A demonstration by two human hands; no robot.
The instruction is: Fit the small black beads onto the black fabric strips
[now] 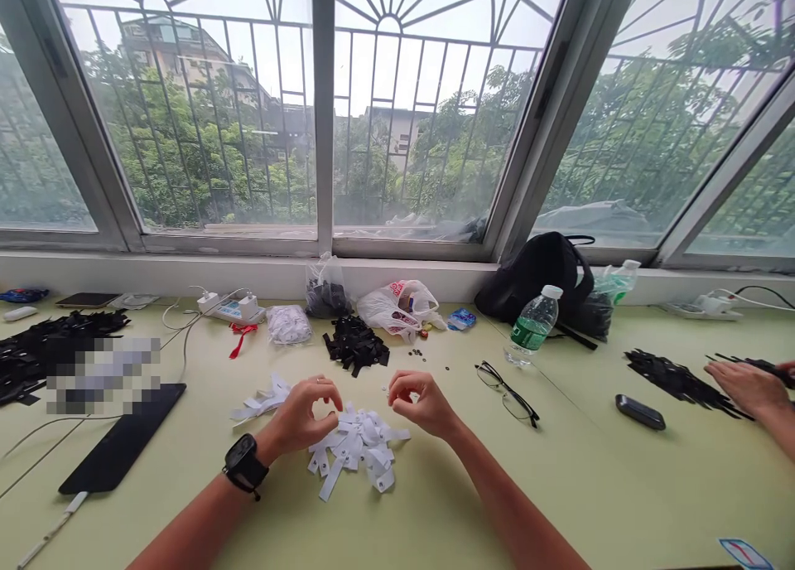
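Observation:
A loose pile of short white fabric strips [357,446], several with small dark round snaps on them, lies on the table in front of me. Over the pile's left side is my left hand [309,411], thumb and forefinger curled nearly into a ring; whatever sits at the tips is too small to make out. My right hand [421,403] hovers at the upper right of the pile, fingers bent into a pinch whose contents are hidden. Tiny pale pieces [385,392] lie beside its fingertips. More white strips [264,400] rest left of my left hand.
Behind the pile are black strips [355,344], small dark rings [418,354] and plastic bags [401,309]. Eyeglasses [508,394] and a water bottle [534,326] stand to the right. A black tablet-like slab [124,437] lies left. Another person's hand [749,388] touches black strips at far right.

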